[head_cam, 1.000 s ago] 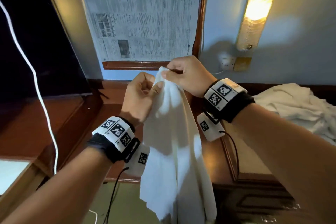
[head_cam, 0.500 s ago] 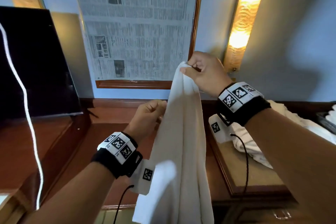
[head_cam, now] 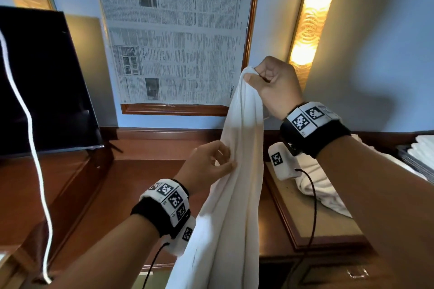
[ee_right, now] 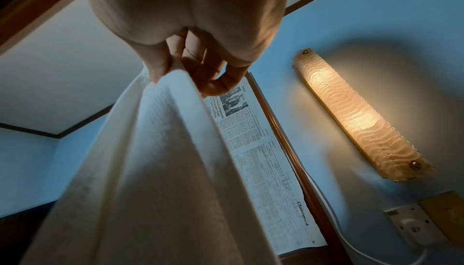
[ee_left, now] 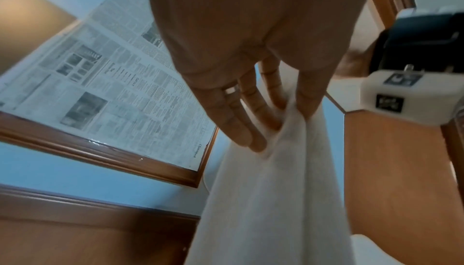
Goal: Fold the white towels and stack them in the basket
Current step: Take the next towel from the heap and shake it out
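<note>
Right hand (head_cam: 274, 84), raised, pinches the top corner of a white towel (head_cam: 237, 171) that hangs straight down from it. Left hand (head_cam: 206, 166), lower and to the left of the right hand, pinches a fold of the towel's edge between thumb and fingers (ee_left: 253, 110). Crumpled white towels (head_cam: 314, 185) lie on the table (head_cam: 145, 176) below the right wrist.

Dim room, warm wall lamp (head_cam: 310, 23) glow

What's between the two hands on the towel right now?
Only a bare run of the hanging towel. The right hand pinches its top corner; the left hand pinches an edge lower down. Nothing else sits between them, which shows in the head view.
</note>
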The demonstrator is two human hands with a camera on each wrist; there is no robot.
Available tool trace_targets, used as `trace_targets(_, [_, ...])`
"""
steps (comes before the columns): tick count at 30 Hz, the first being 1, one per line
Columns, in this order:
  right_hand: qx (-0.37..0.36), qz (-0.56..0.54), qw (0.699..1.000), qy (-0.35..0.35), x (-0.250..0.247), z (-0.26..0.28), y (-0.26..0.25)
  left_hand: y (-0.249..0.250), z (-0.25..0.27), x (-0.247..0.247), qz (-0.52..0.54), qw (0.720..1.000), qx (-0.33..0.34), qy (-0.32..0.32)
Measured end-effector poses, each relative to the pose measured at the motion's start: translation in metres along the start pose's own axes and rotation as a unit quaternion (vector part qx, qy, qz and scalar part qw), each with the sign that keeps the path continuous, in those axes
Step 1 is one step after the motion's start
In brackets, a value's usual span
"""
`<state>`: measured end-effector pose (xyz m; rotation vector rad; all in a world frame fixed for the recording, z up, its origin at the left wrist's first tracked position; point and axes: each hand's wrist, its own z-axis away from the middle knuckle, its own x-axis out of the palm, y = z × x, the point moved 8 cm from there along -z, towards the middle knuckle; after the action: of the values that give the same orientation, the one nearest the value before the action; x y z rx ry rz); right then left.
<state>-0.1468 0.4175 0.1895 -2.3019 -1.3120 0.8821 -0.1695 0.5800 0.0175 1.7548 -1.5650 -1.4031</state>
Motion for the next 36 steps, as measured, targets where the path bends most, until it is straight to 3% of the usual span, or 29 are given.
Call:
trace_targets(3, [-0.011,0.011,1.000,-0.008,-0.002,-0.003,-0.002,-0.007,-0.002,-0.009,-0.101,0.992,0.016,0.069])
trace_targets(6, [-0.017,0.019,1.000,-0.003,-0.007,-0.006,-0.001,0.000,0.000,-0.012,-0.109,0.983,0.055,0.138])
trace_targets(9, [-0.011,0.035,0.999,0.017,-0.019,-0.012,0.005,-0.008,-0.002,-0.012,0.018,0.989,-0.021,0.148])
trace_targets(11, [-0.003,0.049,0.999,0.023,-0.027,-0.016,0.012,-0.014,-0.001,-0.013,0.112,0.977,-0.080,0.161])
trace_targets(14, [0.008,0.042,0.999,0.016,-0.033,-0.018,0.025,-0.012,-0.004,-0.009,0.123,0.971,-0.102,0.180])
trace_targets(18, [0.017,0.005,1.000,-0.006,-0.033,-0.013,0.037,-0.011,-0.010,0.018,0.136,0.974,-0.121,0.138])
trace_targets(21, [0.013,-0.004,1.000,-0.016,-0.035,-0.011,0.043,-0.004,-0.010,0.033,-0.010,0.988,-0.101,0.114])
trace_targets(23, [0.007,-0.002,1.000,-0.026,-0.039,-0.010,0.046,0.001,-0.008,0.030,-0.132,0.975,-0.085,0.155])
trace_targets(26, [-0.009,0.005,0.999,-0.036,-0.046,-0.008,0.047,0.006,-0.003,0.016,-0.217,0.947,-0.044,0.232])
trace_targets(32, [-0.009,0.012,0.999,-0.042,-0.048,-0.008,0.056,0.019,0.008,0.022,-0.250,0.930,0.039,0.268])
trace_targets(36, [-0.007,0.018,0.999,-0.042,-0.048,-0.008,0.061,0.023,0.023,0.037,-0.212,0.929,0.034,0.303])
